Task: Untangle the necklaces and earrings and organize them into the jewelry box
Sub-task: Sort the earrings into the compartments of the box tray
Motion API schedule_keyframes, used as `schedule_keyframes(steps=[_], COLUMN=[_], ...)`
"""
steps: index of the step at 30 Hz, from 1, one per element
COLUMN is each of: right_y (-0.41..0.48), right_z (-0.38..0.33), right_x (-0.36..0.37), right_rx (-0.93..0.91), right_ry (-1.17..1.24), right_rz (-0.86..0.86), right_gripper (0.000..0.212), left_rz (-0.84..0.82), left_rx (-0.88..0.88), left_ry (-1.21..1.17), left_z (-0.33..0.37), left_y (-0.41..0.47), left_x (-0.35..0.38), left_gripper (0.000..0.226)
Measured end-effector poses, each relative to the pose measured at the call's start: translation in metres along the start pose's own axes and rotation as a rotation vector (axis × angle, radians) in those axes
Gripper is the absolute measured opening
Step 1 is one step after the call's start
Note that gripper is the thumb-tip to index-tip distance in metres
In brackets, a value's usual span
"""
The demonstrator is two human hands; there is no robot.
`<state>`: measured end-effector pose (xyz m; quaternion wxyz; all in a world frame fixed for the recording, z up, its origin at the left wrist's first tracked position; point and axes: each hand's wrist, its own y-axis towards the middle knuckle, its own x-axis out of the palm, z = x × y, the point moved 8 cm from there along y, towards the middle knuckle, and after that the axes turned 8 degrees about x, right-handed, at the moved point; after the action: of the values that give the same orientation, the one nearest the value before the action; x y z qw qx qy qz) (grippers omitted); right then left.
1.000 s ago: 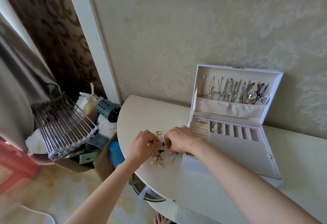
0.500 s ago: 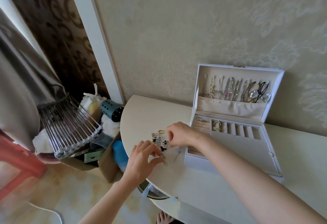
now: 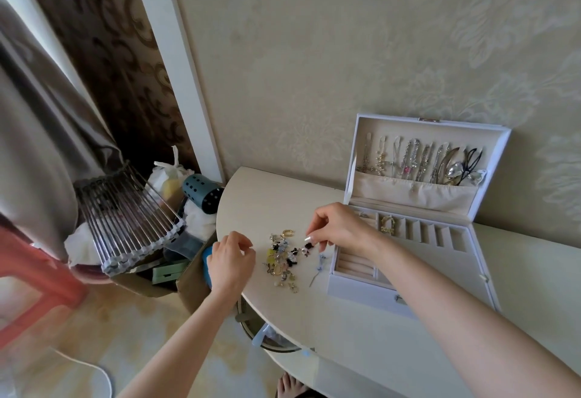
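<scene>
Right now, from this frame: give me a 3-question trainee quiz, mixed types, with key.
1. True or false: the jewelry box is closed.
2. Where does the loose pile of earrings lie? A) inside the box B) on the table, left of the box C) on the floor
3. Which of the hands pinches a small piece at the pile's right edge?

Key
1. False: its lid stands open, with necklaces hanging inside.
2. B.
3. The right hand; the left hand sits left of the pile.
</scene>
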<state>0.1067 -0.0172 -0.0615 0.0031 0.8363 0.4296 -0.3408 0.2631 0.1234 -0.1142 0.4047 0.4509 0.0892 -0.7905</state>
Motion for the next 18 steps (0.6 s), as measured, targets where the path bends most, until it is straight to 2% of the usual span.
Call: schedule_keyframes(steps=[5,10,15,18], right_y=[0.001,-0.001,0.001,0.002], right_z=[0.001,-0.003,-0.003,0.001], right_x=[-0.002,-0.006,-0.011,-0.016], right_rx=[-0.015,-0.045,-0.072,-0.078], right_ry=[0.020,0.104,0.102,0.084], right_rz=[-0.011,0.036,0.125,0.160], right_gripper=[0.019,0.012,0.007,0.012], left_rz=[-0.231,-0.218,-0.264,-0.292], left_rx=[-0.051,0.053,0.173,0.244], left_ry=[0.047,-0.022,-0.104,-0.023], left_z=[-0.017,-0.008,0.023,0.031], left_y=[0.011,0.011,0.029,0.037], left_x=[0.015,0.018,0.032,0.042], left_gripper=[0.013,0.014,0.029,0.020])
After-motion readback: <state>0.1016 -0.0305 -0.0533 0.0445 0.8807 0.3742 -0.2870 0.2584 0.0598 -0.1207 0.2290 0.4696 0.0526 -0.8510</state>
